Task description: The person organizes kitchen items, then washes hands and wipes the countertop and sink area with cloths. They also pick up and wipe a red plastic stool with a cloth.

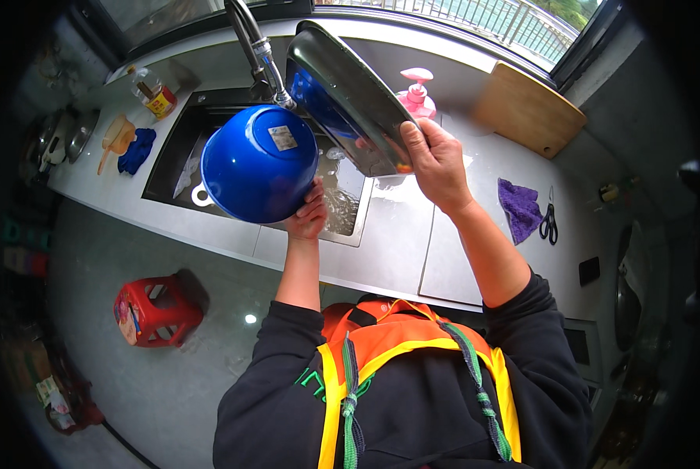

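My left hand (310, 211) grips the rim of a blue plastic basin (250, 170), tilted so that its underside, with a worn label, faces up. My right hand (438, 158) holds a rectangular metal pan (350, 99) by one end, tilted up on its side right of the basin. Both are over a dark double sink (353, 228) that has water in its right part. The faucet (268, 55) stands behind them, its spout end between basin and pan. A white ring-shaped piece (202, 195) shows at the basin's left edge; what it belongs to is unclear.
Right of the sink are a pink pump bottle (417, 97), a wooden cutting board (529, 108), a purple cloth (520, 205) and black-handled scissors (549, 223). On the left stand an oil-type bottle (154, 94), an orange ladle (117, 136) and a blue cloth (137, 151). A red stool (162, 311) is on the floor.
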Motion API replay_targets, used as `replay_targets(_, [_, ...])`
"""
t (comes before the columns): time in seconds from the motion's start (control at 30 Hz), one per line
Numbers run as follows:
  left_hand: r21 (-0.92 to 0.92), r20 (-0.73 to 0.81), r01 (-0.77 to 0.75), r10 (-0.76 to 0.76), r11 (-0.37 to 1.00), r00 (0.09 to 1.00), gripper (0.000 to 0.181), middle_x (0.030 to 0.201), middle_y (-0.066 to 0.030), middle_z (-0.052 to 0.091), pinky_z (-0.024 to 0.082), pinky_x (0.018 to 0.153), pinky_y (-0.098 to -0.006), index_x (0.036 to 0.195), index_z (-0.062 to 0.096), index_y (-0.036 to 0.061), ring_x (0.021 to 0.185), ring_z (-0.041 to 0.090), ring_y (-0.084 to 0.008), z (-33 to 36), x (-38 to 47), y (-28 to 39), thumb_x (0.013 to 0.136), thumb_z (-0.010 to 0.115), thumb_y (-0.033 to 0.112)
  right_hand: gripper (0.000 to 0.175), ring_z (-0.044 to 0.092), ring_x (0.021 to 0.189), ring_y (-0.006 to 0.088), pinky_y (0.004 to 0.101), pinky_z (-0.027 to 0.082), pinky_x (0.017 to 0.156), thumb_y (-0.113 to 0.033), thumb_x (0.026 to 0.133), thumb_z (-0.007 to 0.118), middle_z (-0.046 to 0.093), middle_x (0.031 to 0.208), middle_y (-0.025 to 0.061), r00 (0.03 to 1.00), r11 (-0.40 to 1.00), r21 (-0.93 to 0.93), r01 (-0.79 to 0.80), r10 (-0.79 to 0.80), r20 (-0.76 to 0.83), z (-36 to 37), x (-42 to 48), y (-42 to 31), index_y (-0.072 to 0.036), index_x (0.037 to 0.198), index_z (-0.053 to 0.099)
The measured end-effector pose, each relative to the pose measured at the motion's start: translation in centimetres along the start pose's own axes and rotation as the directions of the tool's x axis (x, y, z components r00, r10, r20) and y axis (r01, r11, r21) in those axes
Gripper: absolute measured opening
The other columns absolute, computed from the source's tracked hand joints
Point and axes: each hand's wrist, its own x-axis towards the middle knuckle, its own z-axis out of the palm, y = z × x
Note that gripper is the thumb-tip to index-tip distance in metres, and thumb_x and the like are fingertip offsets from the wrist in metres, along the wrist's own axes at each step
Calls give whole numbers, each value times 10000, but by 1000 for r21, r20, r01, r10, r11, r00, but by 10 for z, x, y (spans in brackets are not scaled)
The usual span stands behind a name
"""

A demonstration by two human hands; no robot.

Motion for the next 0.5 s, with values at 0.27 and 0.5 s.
replay_targets(0.27, [-5,-42,-105,105,994,994,318,730,-141,458,417,314,-207,1030,384,-136,449,513,-157,-7,-4,19,922,427,161,333,366,568,86,275,356,509,-267,934,538,444,581,12,976,959,206,-194,211,-62,10,3,26,-13,719,517])
replay_targets(0.5, [47,-105,-230,234,972,967,213,761,-152,422,424,315,-217,948,378,-96,461,486,-163,-2,-25,40,913,426,108,306,551,532,311,406,421,507,-242,911,543,511,571,170,990,994,-82,-70,59,-129,39,-14,35,-4,719,520])
